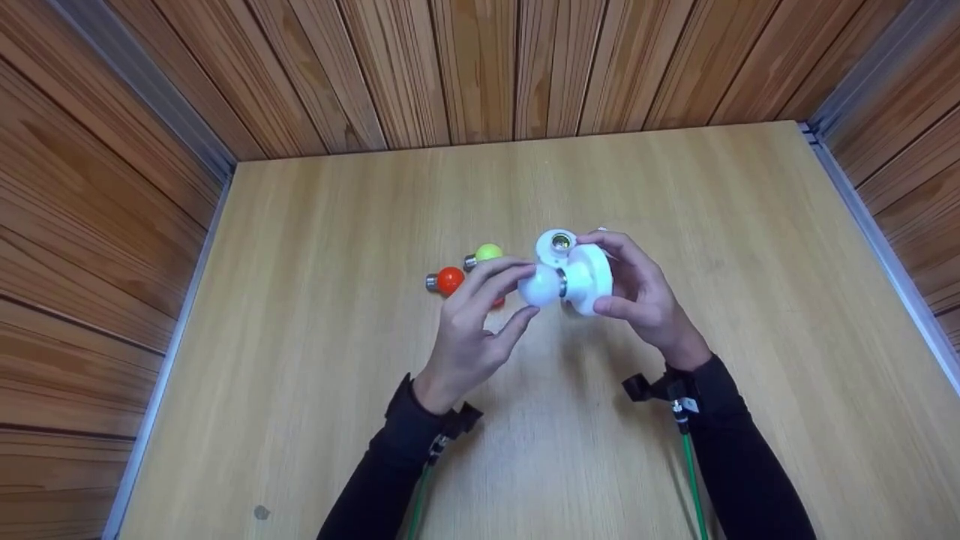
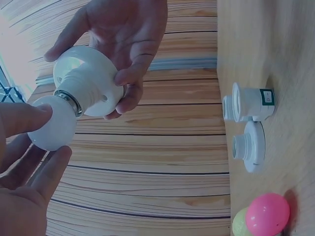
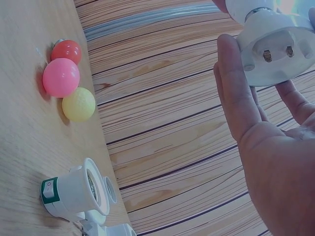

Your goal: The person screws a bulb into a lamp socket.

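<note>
A white light bulb (image 1: pixel 539 286) is held between the fingertips and thumb of my left hand (image 1: pixel 480 330). Its metal screw base sits at the mouth of a white lamp holder (image 1: pixel 589 280), part of the metal still showing. My right hand (image 1: pixel 646 300) grips that holder by its round base, thumb on the near side and fingers on the far side. Both pieces are raised above the table, lying sideways end to end. The right wrist view shows the underside of the holder (image 3: pixel 275 61), with two small metal contacts in a recess.
Left of the hands lie a red bulb (image 1: pixel 450 280), a yellow-green bulb (image 1: pixel 489 252) and a pink bulb (image 2: pixel 268 214). More white lamp holders stand on the table, including one with a green label (image 2: pixel 253 103) and a low round one (image 2: pixel 254 146). Wood-panelled walls (image 1: pixel 480 75) enclose the table.
</note>
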`<state>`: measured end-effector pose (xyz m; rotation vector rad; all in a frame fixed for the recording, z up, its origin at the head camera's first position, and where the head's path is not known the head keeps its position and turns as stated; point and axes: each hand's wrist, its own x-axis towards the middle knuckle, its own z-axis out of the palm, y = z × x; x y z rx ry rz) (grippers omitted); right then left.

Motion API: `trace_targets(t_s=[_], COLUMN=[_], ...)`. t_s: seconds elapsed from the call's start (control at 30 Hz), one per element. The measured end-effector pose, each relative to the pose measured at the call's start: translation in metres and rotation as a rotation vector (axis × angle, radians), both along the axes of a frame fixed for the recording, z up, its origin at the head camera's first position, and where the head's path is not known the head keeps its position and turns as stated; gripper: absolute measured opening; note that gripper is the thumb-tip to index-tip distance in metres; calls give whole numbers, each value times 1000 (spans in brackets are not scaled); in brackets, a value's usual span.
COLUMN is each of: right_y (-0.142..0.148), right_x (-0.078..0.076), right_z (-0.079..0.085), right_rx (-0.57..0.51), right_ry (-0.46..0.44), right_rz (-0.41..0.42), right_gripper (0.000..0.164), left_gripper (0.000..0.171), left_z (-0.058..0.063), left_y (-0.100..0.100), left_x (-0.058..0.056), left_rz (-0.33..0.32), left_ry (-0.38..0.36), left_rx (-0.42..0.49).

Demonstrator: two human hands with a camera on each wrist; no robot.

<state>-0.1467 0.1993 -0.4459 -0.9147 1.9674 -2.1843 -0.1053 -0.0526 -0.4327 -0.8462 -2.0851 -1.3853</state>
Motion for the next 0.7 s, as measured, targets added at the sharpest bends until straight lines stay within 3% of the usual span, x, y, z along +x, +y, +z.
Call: trace_targets(t_s=[0.27, 0.7], right_y=[-1, -2], right_x=[-1, 1], right_z=[-1, 0], right_rx=[-35, -12], right_ry=[-8, -9], right_rz=[15, 1], right_gripper=[62, 60], left_gripper=[35, 33], left_z=[0, -2], left_y=[2, 0], left_x=[-2, -3], left_rz=[44, 53], left_ry=[136, 50], left_rx=[-86, -46])
